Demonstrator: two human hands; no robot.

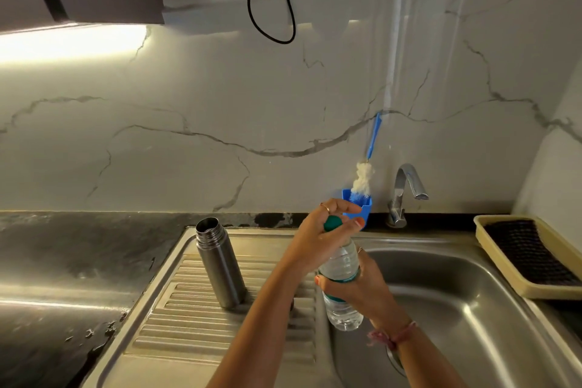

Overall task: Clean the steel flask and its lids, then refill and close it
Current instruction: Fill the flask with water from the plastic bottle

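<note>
Right hand (pixel 362 290) grips the soft water bottle (pixel 341 287) mid-body; left hand (pixel 327 224) pinches its green cap (pixel 332 223). Rigid, open steel flask (pixel 220 264) stands at nine o'clock, probably wet and slippery.

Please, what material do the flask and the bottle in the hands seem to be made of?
The flask looks like brushed steel: grey, with a dull metallic sheen. The bottle seems thin clear plastic, see-through, with a green cap that looks like opaque plastic.

Bare forearms, rings, wrist thread (pixel 397 334) (pinkish)
</note>
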